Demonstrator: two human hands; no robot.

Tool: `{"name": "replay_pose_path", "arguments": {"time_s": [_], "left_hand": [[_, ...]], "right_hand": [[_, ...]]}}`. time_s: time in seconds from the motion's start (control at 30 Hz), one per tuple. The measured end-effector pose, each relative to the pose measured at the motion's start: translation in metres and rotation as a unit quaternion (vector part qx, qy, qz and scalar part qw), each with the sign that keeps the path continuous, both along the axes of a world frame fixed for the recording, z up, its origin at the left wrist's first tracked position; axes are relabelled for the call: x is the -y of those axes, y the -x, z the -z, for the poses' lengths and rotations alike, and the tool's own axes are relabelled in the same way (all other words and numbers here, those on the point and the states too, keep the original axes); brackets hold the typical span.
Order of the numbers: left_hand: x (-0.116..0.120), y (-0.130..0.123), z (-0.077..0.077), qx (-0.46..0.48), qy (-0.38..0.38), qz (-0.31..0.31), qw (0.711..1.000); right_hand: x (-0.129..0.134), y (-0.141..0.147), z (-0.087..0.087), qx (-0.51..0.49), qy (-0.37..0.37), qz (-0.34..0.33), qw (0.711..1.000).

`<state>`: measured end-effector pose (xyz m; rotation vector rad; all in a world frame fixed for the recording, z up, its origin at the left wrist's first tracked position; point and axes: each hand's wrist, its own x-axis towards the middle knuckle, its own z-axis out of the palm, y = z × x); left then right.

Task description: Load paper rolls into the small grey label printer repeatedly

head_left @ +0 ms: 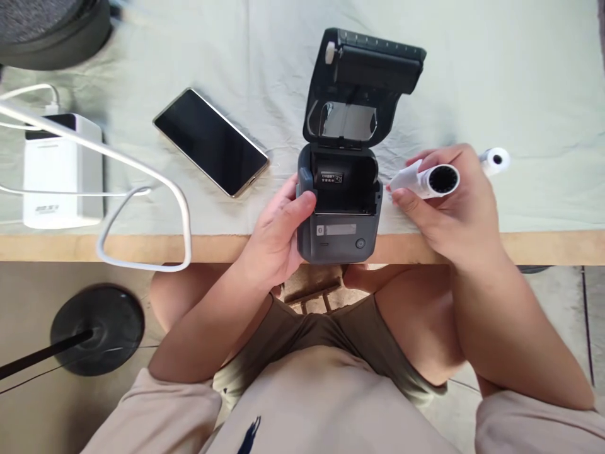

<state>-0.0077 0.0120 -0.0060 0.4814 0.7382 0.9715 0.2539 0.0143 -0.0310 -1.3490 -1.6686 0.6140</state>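
My left hand (pixel 281 230) grips the left side of a dark grey portable label printer (pixel 339 236), thumb on its upper edge. The printer's lid (pixel 363 94) stands raised, with a black roller along its far end. Its paper compartment holds no roll, and a small printed label shows on the inner wall. Just right of the printer, my right hand (pixel 454 202) is closed around a white paper roll (pixel 416 180) with a dark hollow core facing me. Behind that hand, a second, thinner white roll (pixel 497 160) lies on the cloth, partly hidden.
A smartphone (pixel 212 142) with a dark screen lies left of the printer. Farther left stand a white power bank (pixel 63 176) and a looped white cable (pixel 186 221) hanging over the wooden table edge (pixel 543 247). A round black object (pixel 51 47) sits at the back left.
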Motion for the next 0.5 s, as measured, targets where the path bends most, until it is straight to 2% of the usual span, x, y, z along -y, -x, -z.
{"name": "replay_pose_path", "arguments": {"time_s": [0.13,0.27,0.33,0.4,0.47,0.5], "left_hand": [[0.001,-0.001,0.003,-0.014,-0.019,-0.001,1.000],[0.001,-0.002,0.005,0.000,-0.048,-0.008,0.999],[0.001,-0.005,0.006,0.003,-0.057,-0.016,0.998],[0.001,-0.007,0.005,-0.009,-0.058,-0.023,0.998],[0.000,-0.009,0.004,-0.030,-0.057,-0.028,0.998],[0.000,-0.009,0.003,-0.037,-0.058,-0.029,0.997]], "right_hand": [[0.004,-0.007,0.007,0.125,-0.043,-0.010,0.991],[0.008,-0.016,0.004,0.110,-0.081,-0.005,0.991],[0.009,-0.029,0.000,0.087,-0.135,0.063,0.985],[0.004,-0.048,0.000,0.102,-0.173,0.171,0.965],[-0.006,-0.067,0.009,0.144,-0.164,0.251,0.943],[-0.011,-0.075,0.016,0.159,-0.151,0.261,0.940]]}}
